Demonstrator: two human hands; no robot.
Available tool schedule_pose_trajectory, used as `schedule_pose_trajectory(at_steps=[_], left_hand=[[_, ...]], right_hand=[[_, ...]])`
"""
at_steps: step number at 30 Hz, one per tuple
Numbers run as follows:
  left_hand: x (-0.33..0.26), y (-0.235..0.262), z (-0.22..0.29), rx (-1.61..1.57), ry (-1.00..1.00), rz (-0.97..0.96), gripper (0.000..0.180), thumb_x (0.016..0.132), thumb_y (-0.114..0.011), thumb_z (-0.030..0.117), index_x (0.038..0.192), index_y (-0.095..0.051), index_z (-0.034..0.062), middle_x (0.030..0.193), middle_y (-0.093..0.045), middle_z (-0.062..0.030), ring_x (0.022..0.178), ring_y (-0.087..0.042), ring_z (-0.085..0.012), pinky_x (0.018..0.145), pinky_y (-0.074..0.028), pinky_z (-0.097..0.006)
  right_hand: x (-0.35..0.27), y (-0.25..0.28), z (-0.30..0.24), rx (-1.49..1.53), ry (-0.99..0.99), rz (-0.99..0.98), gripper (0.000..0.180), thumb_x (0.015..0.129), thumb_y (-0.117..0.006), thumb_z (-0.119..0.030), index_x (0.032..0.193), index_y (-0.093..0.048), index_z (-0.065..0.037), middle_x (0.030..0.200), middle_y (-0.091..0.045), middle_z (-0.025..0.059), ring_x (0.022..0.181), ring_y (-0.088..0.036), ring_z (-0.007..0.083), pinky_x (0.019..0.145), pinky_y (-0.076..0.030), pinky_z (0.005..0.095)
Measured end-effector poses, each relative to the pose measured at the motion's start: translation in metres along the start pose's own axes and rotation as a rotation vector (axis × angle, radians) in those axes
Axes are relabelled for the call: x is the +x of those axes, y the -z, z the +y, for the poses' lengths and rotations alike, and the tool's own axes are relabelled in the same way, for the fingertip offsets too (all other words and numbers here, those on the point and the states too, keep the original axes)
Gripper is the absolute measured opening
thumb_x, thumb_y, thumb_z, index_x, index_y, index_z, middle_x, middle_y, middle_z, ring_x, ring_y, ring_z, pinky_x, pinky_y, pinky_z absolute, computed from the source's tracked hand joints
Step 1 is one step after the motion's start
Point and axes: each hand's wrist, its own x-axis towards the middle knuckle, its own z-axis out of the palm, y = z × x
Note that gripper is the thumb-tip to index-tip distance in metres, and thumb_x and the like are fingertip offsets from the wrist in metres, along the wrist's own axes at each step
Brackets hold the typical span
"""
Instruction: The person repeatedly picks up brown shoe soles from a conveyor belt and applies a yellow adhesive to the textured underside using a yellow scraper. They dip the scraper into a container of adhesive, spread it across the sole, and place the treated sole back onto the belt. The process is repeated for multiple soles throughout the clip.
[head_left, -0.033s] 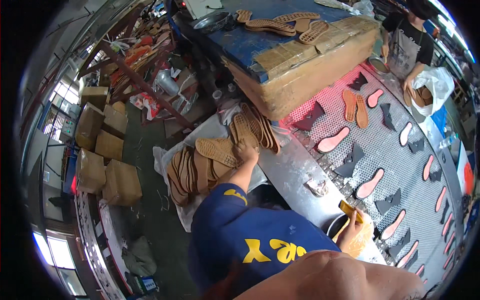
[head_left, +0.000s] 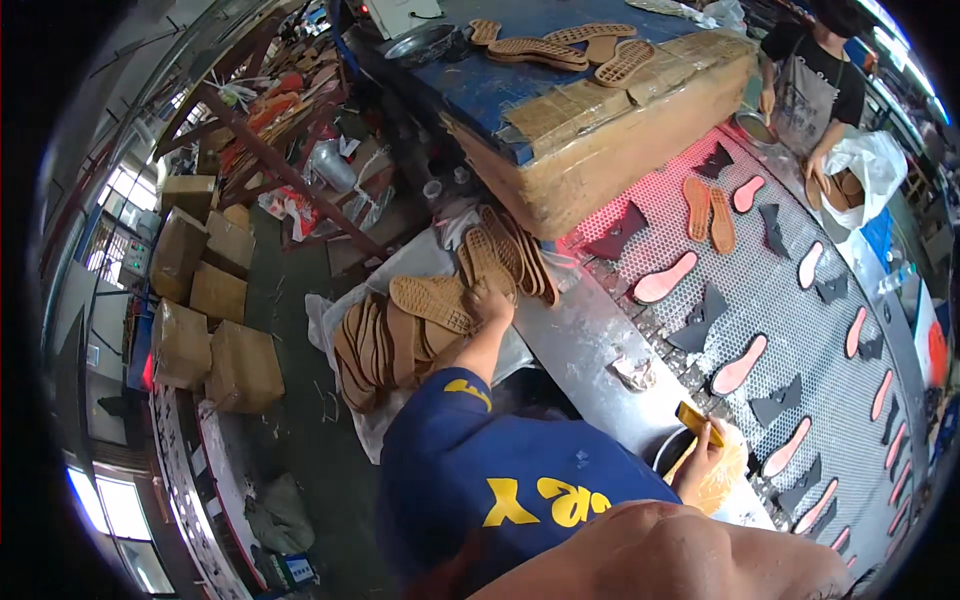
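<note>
My left hand (head_left: 491,301) reaches out over a pile of brown shoe soles, its fingers bent round the end of one tan sole (head_left: 488,262) with a waffle-like surface. Under and beside it another sole (head_left: 432,300) lies flat. More soles (head_left: 365,350) stand on edge in a stack at the left, on pale sheeting. My right hand (head_left: 705,458) is closed round a flat yellow tool (head_left: 692,417), whose lower end is hidden by the fingers. Below that hand is a round container (head_left: 672,450) with a dark inside, beside yellowish film (head_left: 728,466).
A mesh conveyor (head_left: 690,240) at the right carries pink insoles (head_left: 740,365), dark cut pieces (head_left: 702,320) and two brown soles (head_left: 710,212). A cardboard-edged blue table (head_left: 600,150) stands ahead. A co-worker (head_left: 815,90) stands beyond the belt by a white bag (head_left: 862,175). Cartons (head_left: 245,365) sit left.
</note>
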Motion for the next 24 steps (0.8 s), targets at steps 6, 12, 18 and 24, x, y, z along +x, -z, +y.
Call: schedule_pose_trajectory(at_steps=[6,12,18,24], left_hand=[[0.049,0.005,-0.056,-0.188,-0.016,0.125,0.091,0.071,-0.079,0.029,0.144,-0.03,0.0033,0.14,-0.043,-0.0237,0.132,-0.039,-0.0404,0.108,-0.035,-0.048],[0.081,0.022,-0.017,-0.077,0.346,-0.467,0.107,0.062,-0.08,0.059,0.139,-0.035,0.001,0.144,-0.037,-0.0231,0.133,-0.038,-0.0363,0.103,-0.042,-0.049],[0.08,0.036,0.018,0.132,0.351,-0.231,0.122,0.049,-0.085,0.063,0.139,-0.031,0.0004,0.141,-0.043,-0.0207,0.131,-0.039,-0.0383,0.108,-0.032,-0.052],[0.041,0.055,-0.003,-0.297,-0.22,-0.423,0.047,0.083,-0.071,0.021,0.117,-0.047,-0.0016,0.114,-0.054,-0.0193,0.108,-0.052,-0.0338,0.093,-0.041,-0.045]], right_hand=[[-0.023,-0.002,-0.025,-0.061,-0.146,0.069,0.025,0.096,-0.058,-0.015,0.114,-0.061,0.002,0.111,-0.063,0.0105,0.103,-0.058,0.0175,0.095,-0.043,0.031],[-0.034,0.005,-0.006,0.066,-0.052,0.349,0.021,0.097,-0.056,-0.012,0.111,-0.061,0.004,0.11,-0.063,0.0129,0.099,-0.061,0.0185,0.091,-0.049,0.0324],[-0.061,-0.032,0.002,0.062,-0.112,0.508,0.021,0.095,-0.059,-0.011,0.11,-0.064,0.002,0.106,-0.063,0.0098,0.095,-0.061,0.0168,0.086,-0.049,0.0295],[-0.082,-0.06,-0.004,-0.234,-0.073,0.583,0.018,0.096,-0.059,-0.013,0.107,-0.065,0.001,0.098,-0.064,0.0057,0.09,-0.059,0.013,0.082,-0.048,0.0269]])
